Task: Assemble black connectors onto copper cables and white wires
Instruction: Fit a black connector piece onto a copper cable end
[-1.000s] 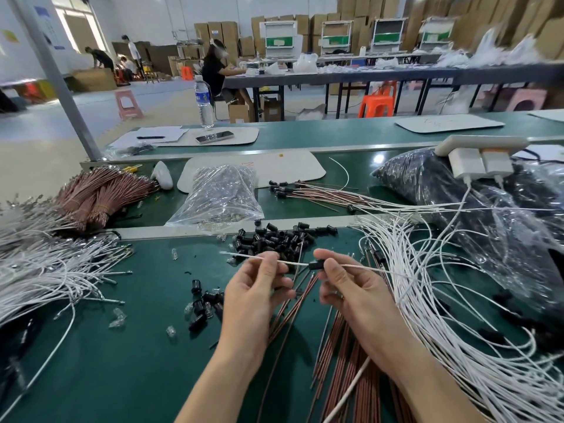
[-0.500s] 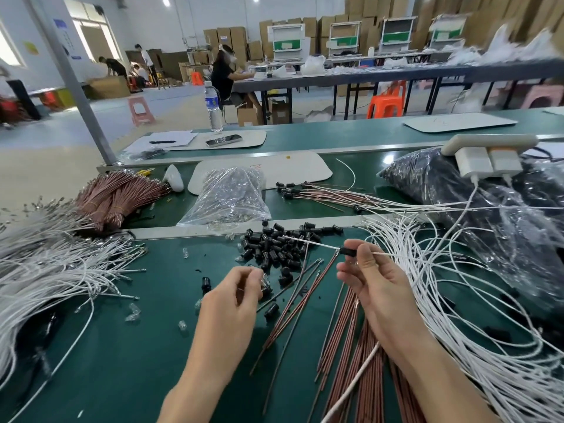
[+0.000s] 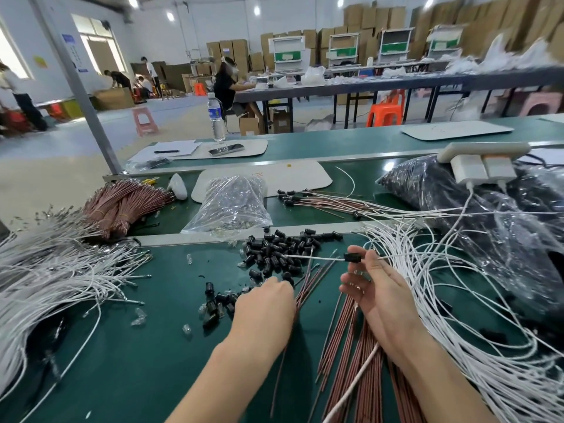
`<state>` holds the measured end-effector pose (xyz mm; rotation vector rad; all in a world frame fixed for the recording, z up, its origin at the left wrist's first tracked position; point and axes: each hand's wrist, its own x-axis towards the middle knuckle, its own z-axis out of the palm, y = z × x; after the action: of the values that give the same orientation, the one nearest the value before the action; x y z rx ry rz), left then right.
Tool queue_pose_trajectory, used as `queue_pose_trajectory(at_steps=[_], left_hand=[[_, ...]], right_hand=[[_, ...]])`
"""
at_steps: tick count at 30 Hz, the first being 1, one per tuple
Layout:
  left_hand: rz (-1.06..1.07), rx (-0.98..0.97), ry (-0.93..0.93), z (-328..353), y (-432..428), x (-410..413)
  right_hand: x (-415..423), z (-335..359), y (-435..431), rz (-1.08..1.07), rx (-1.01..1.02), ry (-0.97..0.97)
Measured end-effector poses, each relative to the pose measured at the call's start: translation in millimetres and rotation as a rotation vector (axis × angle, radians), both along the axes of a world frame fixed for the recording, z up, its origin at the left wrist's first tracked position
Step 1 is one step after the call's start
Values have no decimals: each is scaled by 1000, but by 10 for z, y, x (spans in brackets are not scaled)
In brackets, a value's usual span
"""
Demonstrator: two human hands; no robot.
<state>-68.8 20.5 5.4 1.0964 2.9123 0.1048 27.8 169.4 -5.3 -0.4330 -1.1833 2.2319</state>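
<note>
Head view: the right hand [image 3: 377,290] pinches a white wire [image 3: 311,257] at its fingertips, with a black connector [image 3: 351,257] on it at the hand's 11 o'clock; its lower fingers hang loosely spread. The left hand [image 3: 265,303], which shared that wire a second ago, has let go and dropped to the bench [image 3: 137,346]. Its fingertips are hidden beside the loose connectors [image 3: 213,303] at its 9 o'clock, so I cannot tell whether it grips one. This wire looks fitted, and the next connector is probably being fetched. At 5 o'clock lie the copper cables [image 3: 351,346].

a water bottle [image 3: 216,116] stands beside a phone [image 3: 226,149] and papers [image 3: 175,147]
</note>
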Motion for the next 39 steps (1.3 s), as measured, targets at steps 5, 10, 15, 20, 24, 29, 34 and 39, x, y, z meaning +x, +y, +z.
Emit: queue_pose_trajectory(at_steps=[5,10,15,20,24,29,34,39], left_hand=[[4,-36,-60,55,64,-1],[-65,-63,34,58,42,-48],[-91,-201,77,137,149,-40],[-97,-159,128,182,199,-138],[-49,158,166,179,-27,-301],[7,811,-364,80,-142,-336],[183,1516,-773,62,-132,-357],[246,2028,-797,101,-238,-300]], right_hand=[[-3,-36,15,-19,-18,-33],[-20,-61,44,-34,-66,-23],[-26,-68,46,-37,-76,-40],[-2,-73,57,-45,-107,-36],[1,-71,72,-33,-117,-46],[-9,-75,56,-24,-122,-44],[2,-65,61,27,-107,-25],[8,-48,27,62,-157,27]])
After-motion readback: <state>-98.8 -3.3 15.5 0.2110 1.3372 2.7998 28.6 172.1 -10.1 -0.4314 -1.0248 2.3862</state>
